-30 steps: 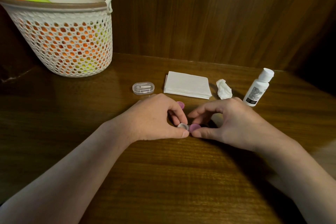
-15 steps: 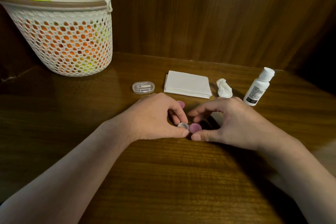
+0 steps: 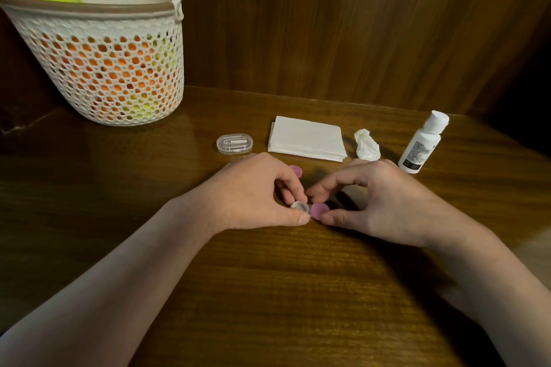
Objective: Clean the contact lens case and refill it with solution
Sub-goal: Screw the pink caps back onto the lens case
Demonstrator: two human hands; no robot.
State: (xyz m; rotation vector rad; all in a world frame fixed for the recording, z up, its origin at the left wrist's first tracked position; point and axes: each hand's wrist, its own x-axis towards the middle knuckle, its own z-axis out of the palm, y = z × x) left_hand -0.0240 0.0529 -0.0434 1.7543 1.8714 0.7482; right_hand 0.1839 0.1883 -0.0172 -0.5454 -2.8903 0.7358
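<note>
On the dark wooden bench (image 3: 268, 292), a white perforated plastic basket (image 3: 101, 68) stands at the far left corner. Our left hand (image 3: 253, 190) pinches the small clear contact lens case (image 3: 299, 206) mid-bench; our right hand (image 3: 378, 202) pinches its purple round cap (image 3: 319, 210). Along the far edge lie white folded tissues (image 3: 307, 138), then a white solution bottle (image 3: 423, 143).

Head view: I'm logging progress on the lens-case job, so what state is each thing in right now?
lens case: one well uncapped, held by left hand
purple cap: pinched by right hand
second purple cap: off, lying on the table
solution bottle: upright, capped
crumpled tissue: used-looking
tissue stack: folded flat
clear box: closed
</note>
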